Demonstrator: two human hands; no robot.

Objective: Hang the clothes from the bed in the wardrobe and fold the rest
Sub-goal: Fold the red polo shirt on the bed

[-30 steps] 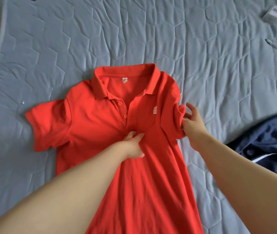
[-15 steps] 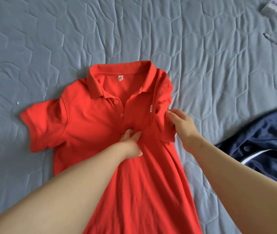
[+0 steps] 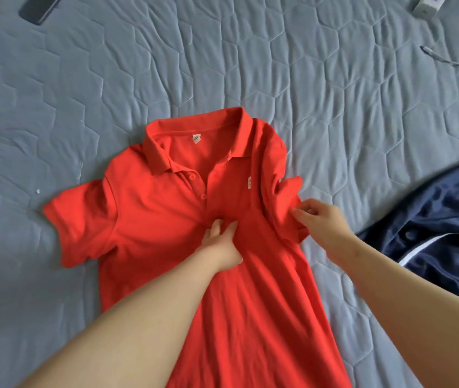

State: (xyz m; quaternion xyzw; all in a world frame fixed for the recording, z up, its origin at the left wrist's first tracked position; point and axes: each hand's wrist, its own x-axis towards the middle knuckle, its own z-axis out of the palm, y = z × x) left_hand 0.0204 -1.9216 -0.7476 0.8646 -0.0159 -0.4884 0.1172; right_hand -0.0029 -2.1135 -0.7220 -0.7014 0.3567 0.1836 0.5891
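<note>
No legible text on neck tag [image 3: 196,139], chest label [image 3: 249,182] or white box [image 3: 428,6].

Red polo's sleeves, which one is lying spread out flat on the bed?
The sleeve on the person's left, out flat on the grey quilt. The other sleeve is folded inward, pinched by the right hand.

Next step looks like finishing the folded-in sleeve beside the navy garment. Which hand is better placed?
Right. The right hand has its fingers on the folded sleeve, apparently pinching its hem; the left hand presses flat on the chest of the red polo shirt, pinning it.
</note>
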